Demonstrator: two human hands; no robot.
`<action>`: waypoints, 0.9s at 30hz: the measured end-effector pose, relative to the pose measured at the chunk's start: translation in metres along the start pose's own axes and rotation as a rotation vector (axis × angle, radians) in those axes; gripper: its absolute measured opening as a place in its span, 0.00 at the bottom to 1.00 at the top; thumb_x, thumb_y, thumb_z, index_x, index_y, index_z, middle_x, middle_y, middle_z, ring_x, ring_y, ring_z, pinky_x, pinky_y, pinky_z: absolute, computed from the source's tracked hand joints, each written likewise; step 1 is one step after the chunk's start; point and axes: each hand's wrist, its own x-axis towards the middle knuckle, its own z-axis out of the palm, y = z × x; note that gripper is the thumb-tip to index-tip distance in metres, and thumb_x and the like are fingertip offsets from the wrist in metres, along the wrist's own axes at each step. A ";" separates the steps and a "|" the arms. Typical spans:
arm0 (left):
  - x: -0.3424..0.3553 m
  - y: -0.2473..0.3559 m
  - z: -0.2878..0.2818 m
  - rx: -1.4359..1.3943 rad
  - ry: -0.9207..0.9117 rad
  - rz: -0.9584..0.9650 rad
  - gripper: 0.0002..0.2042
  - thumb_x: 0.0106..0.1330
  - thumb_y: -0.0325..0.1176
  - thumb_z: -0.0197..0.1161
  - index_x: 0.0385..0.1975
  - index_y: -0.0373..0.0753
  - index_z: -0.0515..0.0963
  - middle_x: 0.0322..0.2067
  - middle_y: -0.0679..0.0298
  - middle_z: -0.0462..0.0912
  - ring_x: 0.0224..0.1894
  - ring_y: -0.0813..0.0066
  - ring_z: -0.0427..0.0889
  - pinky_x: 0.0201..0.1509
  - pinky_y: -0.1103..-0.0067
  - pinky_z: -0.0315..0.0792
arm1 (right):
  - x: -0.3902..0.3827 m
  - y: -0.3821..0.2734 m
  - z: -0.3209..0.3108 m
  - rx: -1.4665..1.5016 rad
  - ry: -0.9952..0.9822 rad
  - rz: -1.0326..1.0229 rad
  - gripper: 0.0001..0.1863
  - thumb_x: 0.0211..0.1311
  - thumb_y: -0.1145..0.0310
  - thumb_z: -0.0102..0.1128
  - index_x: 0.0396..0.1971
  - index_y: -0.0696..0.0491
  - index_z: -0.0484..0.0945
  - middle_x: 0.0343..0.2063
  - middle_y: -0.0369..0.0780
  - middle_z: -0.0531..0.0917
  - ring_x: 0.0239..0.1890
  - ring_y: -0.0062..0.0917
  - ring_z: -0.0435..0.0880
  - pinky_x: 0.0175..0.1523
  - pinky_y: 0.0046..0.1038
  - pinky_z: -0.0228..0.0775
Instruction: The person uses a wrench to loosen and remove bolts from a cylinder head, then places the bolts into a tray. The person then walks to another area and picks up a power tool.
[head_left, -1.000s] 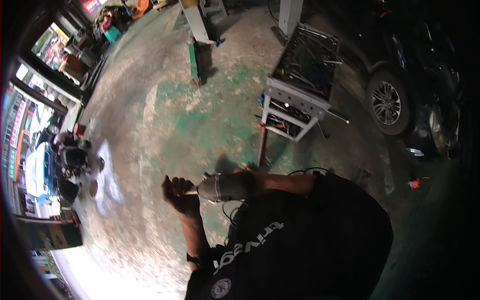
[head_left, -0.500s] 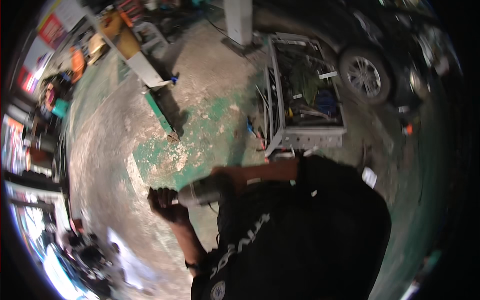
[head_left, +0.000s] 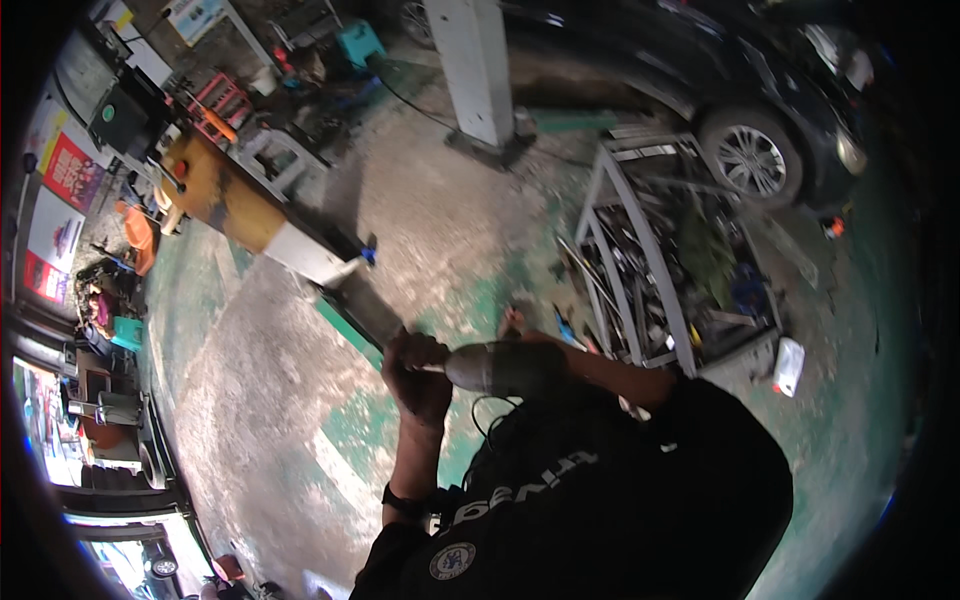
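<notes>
In front of my torso hangs a dark grey, rounded tool (head_left: 490,369) that tapers toward its left end. A thin dark cord loops below it. My left hand (head_left: 418,375) is closed at the narrow left end, its fingers curled round a small part there that I cannot make out clearly. My right forearm reaches in behind the tool. Of my right hand (head_left: 512,322) only some fingertips show above the body. The rest is hidden by the tool, which it appears to grip.
A grey metal frame cart (head_left: 690,345) full of loose tools stands at right, beside a dark car's wheel (head_left: 750,160). A pale post (head_left: 475,70) rises behind. A yellow-and-white lift column (head_left: 225,190) with a green-edged arm (head_left: 345,318) stands at left.
My view has swung, so the floor, cart and column sit differently in it. Both hands and the tool have moved right in the picture, with the left hand still at the tool's narrow end.
</notes>
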 end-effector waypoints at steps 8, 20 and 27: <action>0.258 0.082 0.057 0.096 0.005 -0.027 0.17 0.69 0.35 0.50 0.14 0.48 0.60 0.12 0.74 0.53 0.16 0.82 0.54 0.26 0.80 0.53 | 0.167 -0.077 -0.182 -0.353 0.269 -0.118 0.18 0.48 0.65 0.68 0.40 0.55 0.77 0.39 0.43 0.82 0.42 0.30 0.82 0.47 0.30 0.71; 0.623 0.207 0.051 -0.024 0.061 0.012 0.17 0.66 0.37 0.53 0.15 0.48 0.59 0.14 0.74 0.54 0.19 0.82 0.56 0.29 0.81 0.55 | 0.444 -0.205 -0.428 -0.631 0.139 -0.035 0.19 0.53 0.62 0.65 0.44 0.55 0.78 0.37 0.41 0.84 0.41 0.24 0.83 0.45 0.27 0.73; 0.832 0.316 0.095 -0.082 -0.001 -0.112 0.17 0.67 0.36 0.51 0.14 0.48 0.60 0.14 0.72 0.56 0.19 0.80 0.57 0.27 0.80 0.57 | 0.606 -0.348 -0.532 -0.573 0.233 -0.268 0.11 0.51 0.68 0.63 0.35 0.54 0.81 0.29 0.37 0.84 0.31 0.23 0.83 0.40 0.22 0.73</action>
